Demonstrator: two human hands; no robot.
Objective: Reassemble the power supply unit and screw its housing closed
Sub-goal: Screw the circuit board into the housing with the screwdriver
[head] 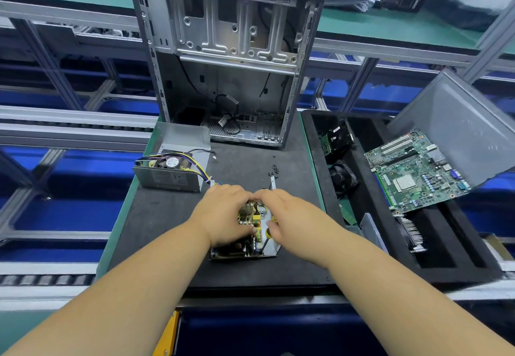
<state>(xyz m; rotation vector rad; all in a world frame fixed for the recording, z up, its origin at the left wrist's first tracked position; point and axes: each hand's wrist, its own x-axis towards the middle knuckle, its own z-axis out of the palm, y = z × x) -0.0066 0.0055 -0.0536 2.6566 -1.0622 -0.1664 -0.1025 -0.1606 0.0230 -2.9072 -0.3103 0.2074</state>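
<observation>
The power supply circuit board point(252, 226) lies in a metal base plate point(271, 247) on the black mat, near the front. My left hand point(223, 213) grips the board's left side, fingers curled over its components. My right hand point(287, 216) grips the right side, next to a yellow-and-black part point(268, 233). The grey housing half point(172, 169), with its fan and coloured wires, sits at the mat's left rear. Several small black screws point(274, 169) lie loose beyond my hands, beside a thin metal strip point(273, 183).
An open computer case point(223, 57) stands upright at the mat's far edge. A black foam tray point(370, 197) on the right holds a fan, small boards and a green motherboard point(415, 174) leaning on a grey panel. Conveyor rails run left and behind.
</observation>
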